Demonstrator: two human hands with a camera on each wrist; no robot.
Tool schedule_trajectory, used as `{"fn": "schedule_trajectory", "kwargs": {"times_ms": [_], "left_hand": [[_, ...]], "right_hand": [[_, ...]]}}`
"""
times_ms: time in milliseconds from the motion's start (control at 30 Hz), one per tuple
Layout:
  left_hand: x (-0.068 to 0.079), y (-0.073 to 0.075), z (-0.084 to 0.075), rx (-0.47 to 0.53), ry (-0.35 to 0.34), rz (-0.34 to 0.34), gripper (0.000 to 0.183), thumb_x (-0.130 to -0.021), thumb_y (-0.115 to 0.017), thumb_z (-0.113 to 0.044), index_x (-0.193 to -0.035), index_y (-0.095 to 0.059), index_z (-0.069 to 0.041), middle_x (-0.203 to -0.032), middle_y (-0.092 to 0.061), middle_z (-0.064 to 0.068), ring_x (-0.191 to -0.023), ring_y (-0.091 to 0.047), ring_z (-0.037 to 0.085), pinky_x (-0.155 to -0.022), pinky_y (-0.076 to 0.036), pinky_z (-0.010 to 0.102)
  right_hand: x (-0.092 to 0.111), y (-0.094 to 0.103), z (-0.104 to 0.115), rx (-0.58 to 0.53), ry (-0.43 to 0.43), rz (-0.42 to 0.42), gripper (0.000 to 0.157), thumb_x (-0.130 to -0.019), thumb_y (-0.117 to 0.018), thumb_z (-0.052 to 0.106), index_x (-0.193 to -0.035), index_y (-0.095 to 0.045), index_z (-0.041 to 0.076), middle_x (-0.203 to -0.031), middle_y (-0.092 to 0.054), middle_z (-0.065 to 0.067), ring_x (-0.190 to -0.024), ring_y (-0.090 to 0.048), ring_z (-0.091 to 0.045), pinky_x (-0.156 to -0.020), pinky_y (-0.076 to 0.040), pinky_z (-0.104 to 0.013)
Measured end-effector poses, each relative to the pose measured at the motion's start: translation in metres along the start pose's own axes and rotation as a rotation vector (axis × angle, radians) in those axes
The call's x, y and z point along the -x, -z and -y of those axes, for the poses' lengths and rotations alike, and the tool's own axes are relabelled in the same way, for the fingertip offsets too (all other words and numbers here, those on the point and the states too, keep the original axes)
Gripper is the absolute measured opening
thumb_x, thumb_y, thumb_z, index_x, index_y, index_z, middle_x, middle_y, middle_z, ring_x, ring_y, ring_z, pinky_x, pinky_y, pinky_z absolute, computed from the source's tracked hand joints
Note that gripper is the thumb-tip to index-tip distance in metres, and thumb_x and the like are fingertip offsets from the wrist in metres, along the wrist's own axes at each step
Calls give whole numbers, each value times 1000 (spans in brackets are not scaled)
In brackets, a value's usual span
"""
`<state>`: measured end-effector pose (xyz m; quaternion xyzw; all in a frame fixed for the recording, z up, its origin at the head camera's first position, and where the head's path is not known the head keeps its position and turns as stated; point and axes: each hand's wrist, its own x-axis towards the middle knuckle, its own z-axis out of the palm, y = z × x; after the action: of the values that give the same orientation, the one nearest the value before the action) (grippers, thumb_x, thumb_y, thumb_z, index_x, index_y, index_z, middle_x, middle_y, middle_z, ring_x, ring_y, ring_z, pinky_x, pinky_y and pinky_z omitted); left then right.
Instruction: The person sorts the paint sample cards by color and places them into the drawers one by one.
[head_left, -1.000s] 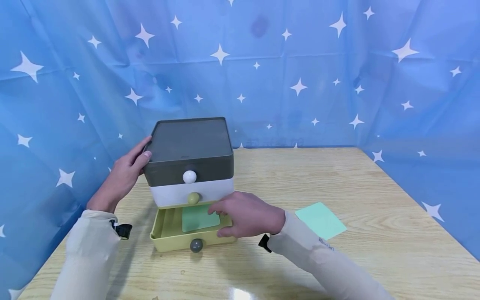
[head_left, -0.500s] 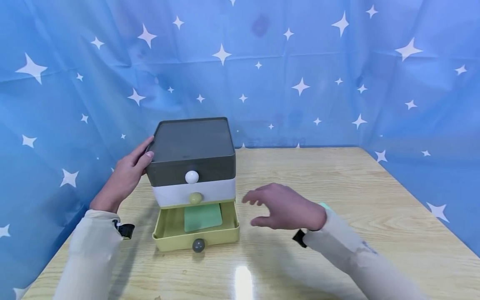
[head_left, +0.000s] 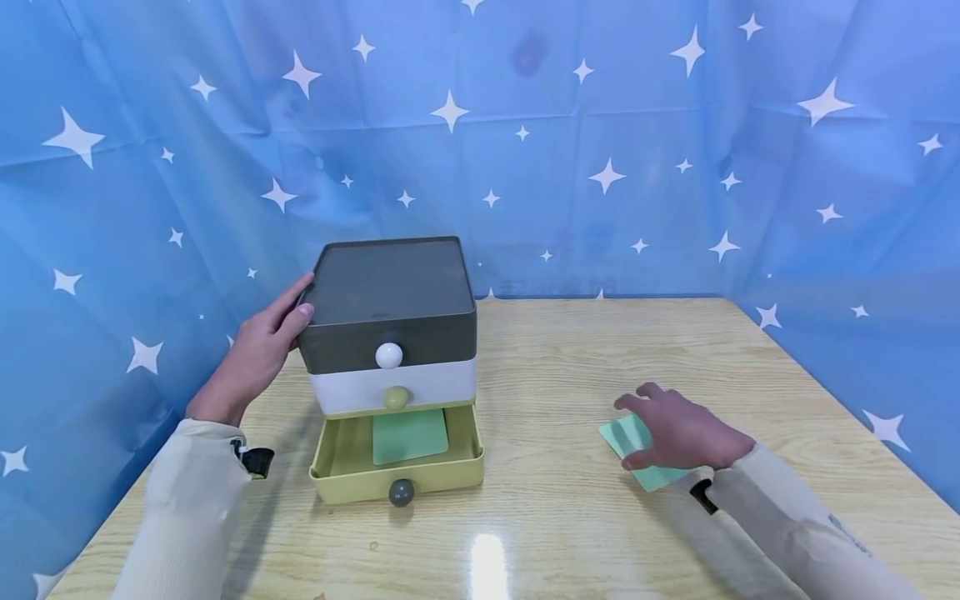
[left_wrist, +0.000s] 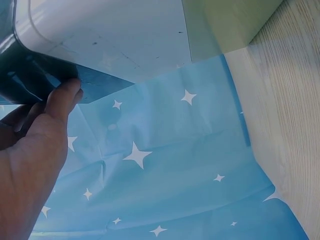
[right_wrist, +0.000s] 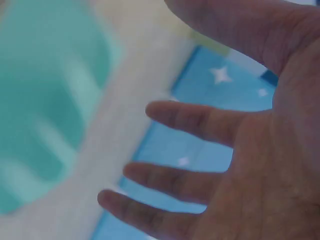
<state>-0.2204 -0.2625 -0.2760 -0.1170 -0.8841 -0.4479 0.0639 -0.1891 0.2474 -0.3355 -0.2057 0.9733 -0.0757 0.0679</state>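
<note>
A small drawer unit [head_left: 397, 283] stands left of centre in the head view, dark grey on top, white in the middle and olive green below. Its bottom drawer [head_left: 442, 477], with a dark round knob, is pulled out, and a mint-green square sheet [head_left: 408, 437] lies inside. My left hand [head_left: 255, 354] rests on the left side of the dark top tier, fingertips against its wall in the left wrist view. On the table to the right, my right hand [head_left: 682, 429] hovers, fingers spread, over a second mint-green sheet [head_left: 652, 477], partly hiding it.
The wooden table [head_left: 562, 375] carries the unit and the loose sheet. A white knob [head_left: 388, 356] and an olive knob [head_left: 397, 398] stick out from the two closed upper drawers. Behind hangs a blue curtain [head_left: 525, 167] with white stars.
My right hand has left the open bottom drawer and moved right to the loose sheet on the table. My left hand has stayed against the unit.
</note>
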Motion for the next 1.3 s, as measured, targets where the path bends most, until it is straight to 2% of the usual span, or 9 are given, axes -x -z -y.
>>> {"fn": "schedule_trajectory", "kwargs": {"times_ms": [100, 300, 500, 867, 1133, 1300], "left_hand": [[0, 0, 0, 3, 0, -1, 59, -108, -32, -47, -162, -10, -36, -169, -13, 18, -151, -27, 45, -117, -31, 64], [0, 0, -1, 6, -7, -1, 59, -108, -31, -47, -162, -10, -36, -169, -13, 18, -151, -27, 46, -117, -31, 65], [0, 2, -1, 6, -10, -17, 58, -109, -32, -46, -162, -11, -35, -169, -15, 18, -149, -30, 46, -116, -32, 65], [1, 1, -1, 11, 14, 8, 58, -109, -31, -47, -162, -8, -37, -170, -12, 17, -151, -26, 45, -117, -30, 65], [1, 1, -3, 2, 34, 13, 59, -108, -30, -49, -161, -7, -40, -170, -10, 15, -152, -24, 44, -119, -29, 65], [1, 0, -3, 6, 22, 11, 59, -108, -30, -48, -161, -8, -38, -170, -11, 17, -152, -25, 45, -118, -30, 65]], "right_hand": [[2, -13, -10, -15, -49, 2, 80, -72, -88, 43, -134, -55, 5, -132, -49, -33, -100, -58, -46, -71, -56, -48], [1, -24, -11, -34, -104, 0, 80, -74, -85, 48, -136, -54, 9, -132, -52, -27, -102, -54, -42, -67, -54, -45], [0, -25, -9, -25, -92, -31, 75, -73, -86, 45, -133, -57, 11, -130, -54, -25, -100, -53, -40, -64, -53, -43], [1, -26, -7, -13, -100, -47, 72, -72, -86, 46, -130, -59, 13, -128, -56, -22, -96, -56, -36, -62, -51, -41], [2, -26, -7, -42, -81, -58, 68, -73, -87, 39, -129, -60, 12, -130, -57, -22, -98, -58, -37, -66, -52, -42], [2, -24, -4, -59, -48, -89, 65, -71, -88, 34, -127, -61, 12, -129, -58, -20, -96, -57, -35, -65, -52, -39]]}}
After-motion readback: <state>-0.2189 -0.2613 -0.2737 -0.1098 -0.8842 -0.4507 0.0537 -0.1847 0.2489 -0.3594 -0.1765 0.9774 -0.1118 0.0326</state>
